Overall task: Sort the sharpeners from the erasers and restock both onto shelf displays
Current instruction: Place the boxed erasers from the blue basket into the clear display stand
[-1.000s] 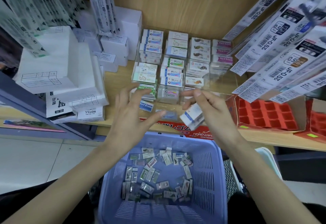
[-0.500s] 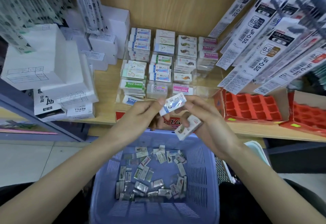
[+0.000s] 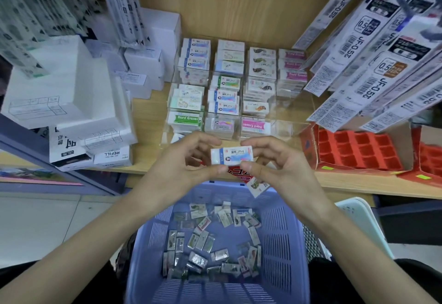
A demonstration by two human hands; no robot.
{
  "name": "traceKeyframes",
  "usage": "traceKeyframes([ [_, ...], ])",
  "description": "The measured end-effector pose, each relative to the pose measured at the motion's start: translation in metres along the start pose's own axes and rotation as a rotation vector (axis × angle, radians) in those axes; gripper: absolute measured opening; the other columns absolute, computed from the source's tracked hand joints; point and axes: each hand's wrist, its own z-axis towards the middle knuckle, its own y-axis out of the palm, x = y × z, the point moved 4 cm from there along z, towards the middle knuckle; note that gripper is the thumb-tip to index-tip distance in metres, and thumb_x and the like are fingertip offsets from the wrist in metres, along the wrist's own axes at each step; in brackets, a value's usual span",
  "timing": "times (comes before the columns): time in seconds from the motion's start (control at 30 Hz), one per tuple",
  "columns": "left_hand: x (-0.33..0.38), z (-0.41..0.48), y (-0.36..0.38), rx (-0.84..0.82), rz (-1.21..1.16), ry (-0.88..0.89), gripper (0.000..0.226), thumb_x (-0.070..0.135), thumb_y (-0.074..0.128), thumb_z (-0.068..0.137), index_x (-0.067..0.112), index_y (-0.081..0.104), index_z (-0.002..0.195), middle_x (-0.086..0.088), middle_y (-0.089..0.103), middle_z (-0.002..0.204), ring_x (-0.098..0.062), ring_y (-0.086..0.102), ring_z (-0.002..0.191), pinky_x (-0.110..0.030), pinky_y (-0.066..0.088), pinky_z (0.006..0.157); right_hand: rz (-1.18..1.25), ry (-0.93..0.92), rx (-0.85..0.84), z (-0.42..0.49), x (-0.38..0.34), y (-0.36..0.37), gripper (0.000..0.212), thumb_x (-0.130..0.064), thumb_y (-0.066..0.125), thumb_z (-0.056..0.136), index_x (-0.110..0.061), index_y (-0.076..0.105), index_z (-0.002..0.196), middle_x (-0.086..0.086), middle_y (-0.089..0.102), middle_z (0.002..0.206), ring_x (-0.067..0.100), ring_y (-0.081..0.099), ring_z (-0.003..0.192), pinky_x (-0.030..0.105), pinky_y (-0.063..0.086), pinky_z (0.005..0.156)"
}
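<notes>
**While pinched at both ends, held level above the basket**

Head view. Clamped between left hand (image 3: 181, 160) and right hand (image 3: 275, 165): one white eraser (image 3: 231, 155) with a blue band, lying level, gripped by thumb and fingers at each short end, up in the air over the front edge of the wooden shelf (image 3: 148, 112) and the far rim of the lilac basket (image 3: 287, 232). Tucked under the lower fingers of the right hand too: a second eraser (image 3: 257, 187), tilted, poking down toward the basket rim. Heaped loosely on the basket floor: many small wrapped pieces (image 3: 210, 239), too small to tell erasers from sharpeners. Just behind the hands, on the shelf: a clear display case (image 3: 294, 126), stacked with erasers sorted by kind. Right of that, red trays (image 3: 358, 148); to the left, white boxes (image 3: 59, 93); hanging at upper right, refill packs (image 3: 382, 64)
</notes>
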Motion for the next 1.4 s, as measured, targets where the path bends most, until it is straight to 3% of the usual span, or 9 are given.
traceKeyframes([
  [0.23, 0.01, 0.009, -0.013, 0.12, 0.255, 0.157, 0.029, 0.045, 0.065, 0.07, 0.042, 0.06, 0.098, 0.023, 0.064, 0.099, 0.001, 0.056, 0.096, -0.012, 0.042, 0.085, -0.498, -0.14, 0.011, 0.017, -0.012, -0.002, 0.027, -0.025, 0.072, 0.079, -0.039, 0.063, 0.1, -0.027, 0.062, 0.084, 0.011, 0.049, 0.059, 0.017, 0.044, 0.063],
  [0.37, -0.013, 0.012, -0.03, 0.359, 0.716, 0.141, 0.087, 0.064, 0.058, 0.077, 0.015, 0.032, 0.144, -0.012, 0.021, 0.151, -0.026, 0.015, 0.141, -0.039, 0.016, 0.113, -0.574, -0.222, 0.216, 0.062, -0.022, -0.017, 0.029, -0.027, 0.073, 0.079, -0.025, 0.069, 0.107, -0.016, 0.049, 0.094, -0.002, 0.045, 0.064, 0.007, 0.036, 0.068],
  [0.43, -0.031, 0.014, -0.033, 0.305, 0.68, -0.114, 0.105, 0.064, 0.057, 0.069, 0.012, 0.012, 0.149, -0.012, 0.007, 0.156, -0.024, 0.006, 0.144, -0.037, 0.011, 0.114, -0.562, -0.201, 0.298, 0.086, -0.023, -0.021, 0.03, -0.027, 0.073, 0.08, -0.022, 0.069, 0.11, -0.012, 0.046, 0.093, -0.003, 0.043, 0.066, 0.007, 0.035, 0.069],
  [0.5, -0.043, 0.014, -0.031, 0.234, 0.57, -0.215, 0.107, 0.064, 0.056, 0.063, 0.011, 0.015, 0.147, -0.011, 0.021, 0.15, -0.025, 0.022, 0.14, -0.037, 0.023, 0.11, -0.633, -0.175, 0.302, 0.102, -0.022, -0.019, 0.033, -0.03, 0.072, 0.081, -0.022, 0.068, 0.113, -0.013, 0.042, 0.092, -0.002, 0.042, 0.071, 0.012, 0.036, 0.075],
  [0.8, -0.046, 0.015, -0.032, 0.202, 0.401, -0.175, 0.119, 0.059, 0.065, 0.054, 0.018, 0.008, 0.149, -0.002, 0.03, 0.148, -0.014, 0.028, 0.136, -0.029, 0.026, 0.109, -1.038, 0.02, -0.101, 0.116, -0.034, -0.006, 0.032, -0.021, 0.061, 0.091, -0.021, 0.063, 0.123, -0.001, 0.037, 0.105, 0.01, 0.044, 0.093, 0.02, 0.032, 0.076],
  [0.93, -0.043, 0.015, -0.03, 0.217, 0.399, -0.197, 0.115, 0.048, 0.075, 0.062, 0.015, 0.008, 0.149, -0.007, 0.027, 0.147, -0.017, 0.027, 0.137, -0.029, 0.025, 0.108, -0.562, -0.018, 0.003, 0.091, -0.043, -0.014, 0.039, -0.007, 0.052, 0.085, -0.026, 0.056, 0.119, -0.003, 0.044, 0.101, 0.005, 0.046, 0.08, 0.018, 0.037, 0.074],
  [1.13, -0.02, 0.008, -0.027, 0.389, 0.648, -0.037, 0.108, 0.056, 0.072, 0.062, 0.008, 0.022, 0.145, -0.016, 0.02, 0.147, -0.031, 0.02, 0.138, -0.04, 0.02, 0.113, 0.266, -0.128, -0.152, 0.027, -0.037, -0.011, 0.038, 0.001, 0.053, 0.085, -0.01, 0.046, 0.12, 0.009, 0.062, 0.103, 0.026, 0.059, 0.106, 0.031, 0.047, 0.088],
  [1.27, 0.023, -0.006, -0.007, 0.172, 0.322, 0.077, 0.068, 0.067, 0.061, 0.06, 0.034, 0.049, 0.119, 0.02, 0.048, 0.123, 0.007, 0.042, 0.114, -0.002, 0.03, 0.09, 0.434, -0.143, -0.169, 0.005, -0.037, 0.0, 0.032, -0.004, 0.045, 0.089, -0.008, 0.045, 0.121, 0.02, 0.065, 0.109, 0.028, 0.061, 0.108, 0.031, 0.051, 0.086],
  [1.4, 0.03, -0.012, 0.006, 0.007, -0.046, 0.146, 0.033, 0.051, 0.067, 0.068, 0.035, 0.064, 0.096, 0.02, 0.067, 0.101, 0.001, 0.06, 0.101, -0.012, 0.043, 0.088, 0.364, -0.208, -0.232, -0.003, -0.039, 0.01, 0.04, -0.001, 0.044, 0.089, -0.012, 0.04, 0.127, 0.012, 0.063, 0.121, 0.021, 0.053, 0.122, 0.029, 0.045, 0.093],
])
